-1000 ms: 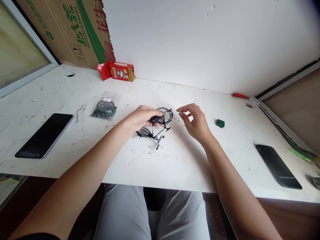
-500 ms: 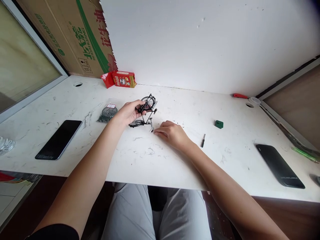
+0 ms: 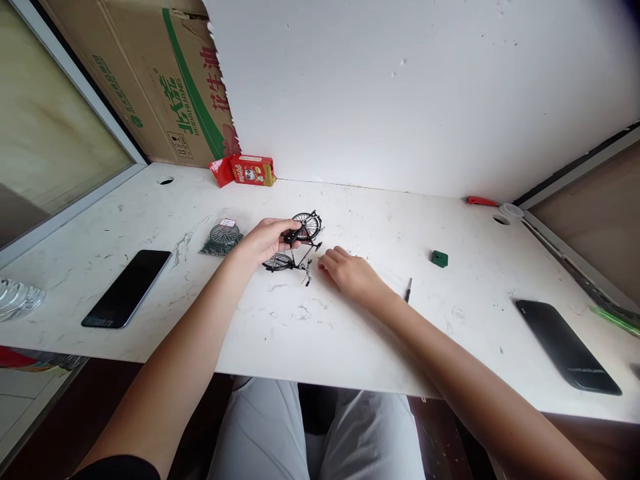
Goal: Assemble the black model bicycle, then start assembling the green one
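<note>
The thumb and fingers of the left hand [image 3: 265, 241] are closed on a small black model bicycle [image 3: 306, 255], which is gripped near its crank and its far wheel [image 3: 311, 227]. The bicycle is held over the middle of the table [image 3: 300, 340], its handlebar [image 3: 307, 275] turned toward the near edge and its near wheel [image 3: 277, 261] seen just below the hand. Whether the table is touched by it cannot be told.

The fingers of the right hand [image 3: 349, 272] are curled together just beside the handlebar, with a narrow gap left between; whether anything is pinched in them cannot be told.

Behind the right forearm, a slim screwdriver [image 3: 409, 289] is partly covered, and farther off a small green block [image 3: 439, 259] is seen. Near the left hand, a wheel-shaped part is enclosed in a clear bag [image 3: 224, 237]. Beyond that bag, a phone [image 3: 127, 290] is laid on the left and a black flat object [image 3: 567, 347] on the far right. At the back, a red carton [image 3: 255, 171] is placed before a large cardboard box [image 3: 165, 87].
</note>
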`<state>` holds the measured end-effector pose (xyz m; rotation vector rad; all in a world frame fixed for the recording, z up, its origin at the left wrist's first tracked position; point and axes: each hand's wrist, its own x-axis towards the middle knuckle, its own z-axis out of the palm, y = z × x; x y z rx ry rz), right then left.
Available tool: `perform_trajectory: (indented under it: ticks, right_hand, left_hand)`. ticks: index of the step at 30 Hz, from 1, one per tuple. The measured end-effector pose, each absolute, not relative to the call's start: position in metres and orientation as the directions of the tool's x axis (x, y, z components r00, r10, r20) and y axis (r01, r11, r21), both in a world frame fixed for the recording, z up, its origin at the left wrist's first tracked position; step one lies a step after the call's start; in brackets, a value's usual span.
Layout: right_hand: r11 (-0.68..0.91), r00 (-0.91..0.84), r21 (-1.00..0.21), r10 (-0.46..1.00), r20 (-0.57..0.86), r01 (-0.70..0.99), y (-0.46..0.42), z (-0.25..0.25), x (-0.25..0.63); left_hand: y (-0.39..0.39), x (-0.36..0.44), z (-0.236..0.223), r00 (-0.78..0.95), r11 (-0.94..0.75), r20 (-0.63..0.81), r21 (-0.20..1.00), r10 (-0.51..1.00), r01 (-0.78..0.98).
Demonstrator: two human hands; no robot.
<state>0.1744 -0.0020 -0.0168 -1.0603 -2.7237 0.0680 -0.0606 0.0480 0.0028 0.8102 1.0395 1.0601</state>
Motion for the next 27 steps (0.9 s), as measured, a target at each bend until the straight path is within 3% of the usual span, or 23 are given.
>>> perform_trajectory:
  ticks: [4, 7, 10, 15, 27]
  right_hand:
    - [0.646, -0.556, -0.475, 0.761, 0.335, 0.598, 0.013, 0.003, 0.207]
    - [0.629, -0.457, -0.594, 0.776, 0.435, 0.502, 0.018, 0.012, 0.218]
    - [0.614, -0.434, -0.665, 0.783, 0.446, 0.424, 0.014, 0.012, 0.218]
    - [0.504, -0.486, -0.786, 0.819, 0.304, 0.358, 0.003, 0.0, 0.216]
    - [0.427, -0.439, -0.852, 0.856, 0.272, 0.304, 0.003, -0.017, 0.219]
  left_hand:
    - [0.039, -0.052, 0.002, 0.23, 0.314, -0.266, 0.926, 0.936, -0.209]
    - [0.028, -0.039, 0.001, 0.364, 0.335, -0.27, 0.934, 0.891, -0.127]
    - [0.016, -0.026, 0.001, 0.448, 0.373, -0.298, 0.924, 0.843, -0.088]
    - [0.004, -0.015, -0.003, 0.567, 0.354, -0.284, 0.935, 0.773, -0.016]
    - [0.0, -0.01, -0.001, 0.505, 0.385, -0.306, 0.921, 0.807, -0.057]
